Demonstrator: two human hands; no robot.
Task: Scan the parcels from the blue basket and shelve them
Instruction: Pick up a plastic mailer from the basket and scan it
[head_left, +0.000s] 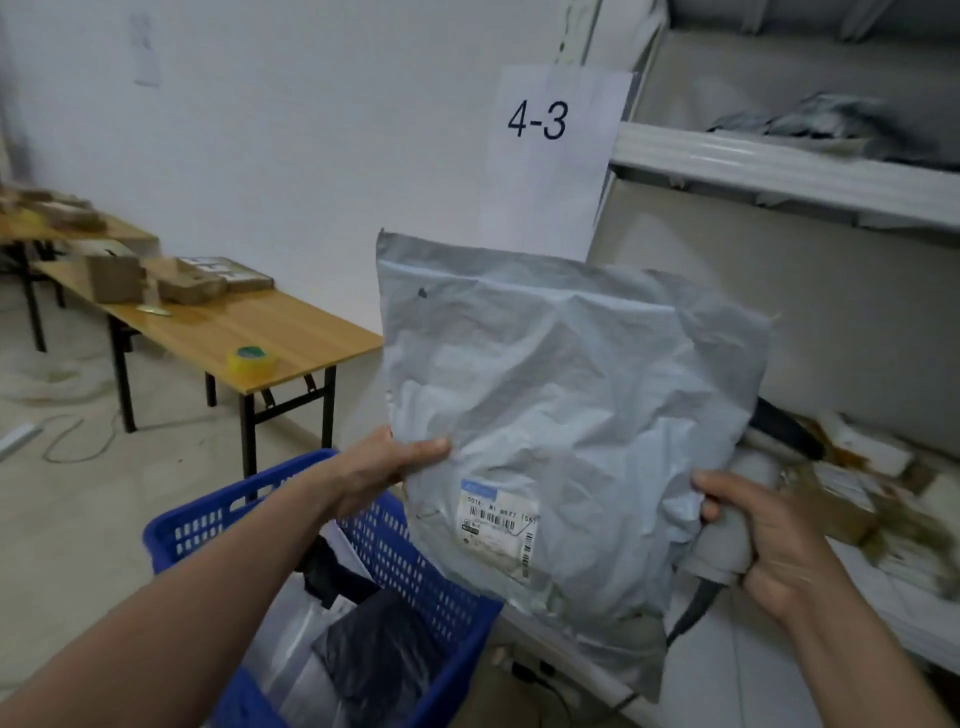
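The parcel (566, 395) is a grey plastic mailer, soft and heavily crinkled, roughly square, with one white barcode label (496, 525) low on its front. It is held upright in the air between the blue basket (208, 525) and the shelf (779, 166). The left hand (384, 467) pinches its left edge, thumb on the front. The right hand (769, 540) is wrapped round the smooth grey grip of a scanner (727, 545) at the parcel's right edge. The scanner's dark head shows behind the mailer, which hides most of it. The basket is perforated plastic and holds black and pale bags, too jumbled to count. A paper sign (537, 122) reads 4-3. Two wooden benches stand at left; the near bench (291, 338) carries cardboard boxes and one yellow tape roll (251, 361).
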